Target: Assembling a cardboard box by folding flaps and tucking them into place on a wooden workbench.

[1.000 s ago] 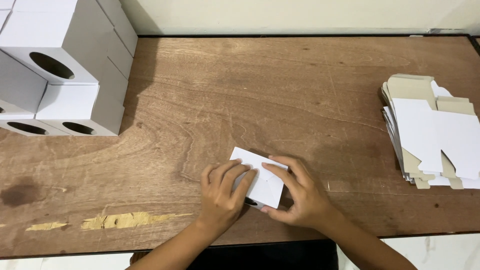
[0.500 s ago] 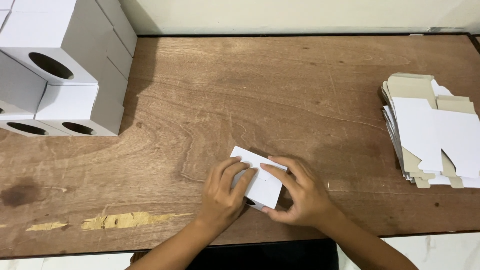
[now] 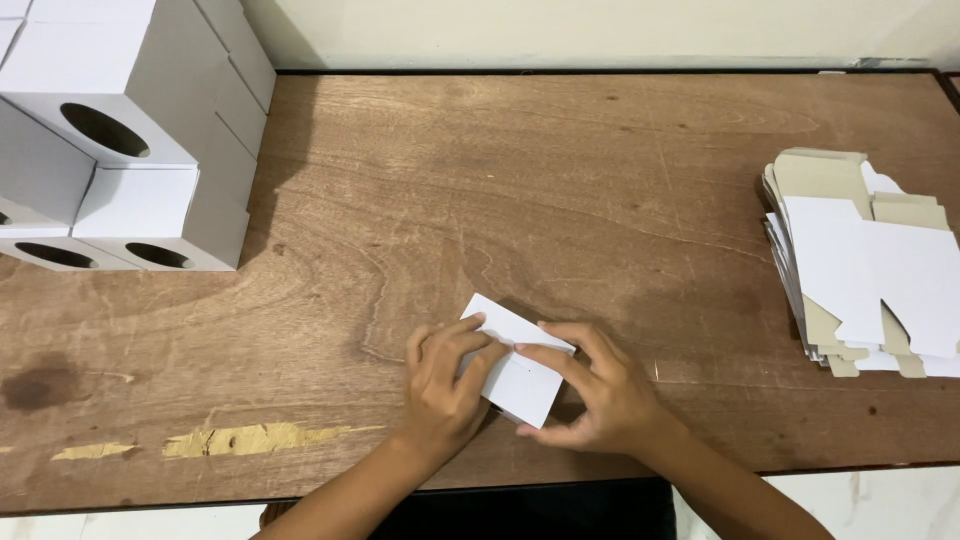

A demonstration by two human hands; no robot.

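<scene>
Both hands press on a small white box (image 3: pixel 520 372) near the front edge of the table (image 3: pixel 560 180). The left hand (image 3: pixel 447 385) lies over the box's left end, fingers curled onto its top. The right hand (image 3: pixel 598 390) clamps the right end, thumb under the near corner and fingers laid across the top flap. The box sits directly between the two palms, its long axis running from the far left down to the near right; neither hand is nearer than the other. Well off to the right of the right hand lies a stack of flat blanks (image 3: pixel 865 265). Far to the left of the left hand, finished white boxes (image 3: pixel 130 150) with round holes stand piled.
</scene>
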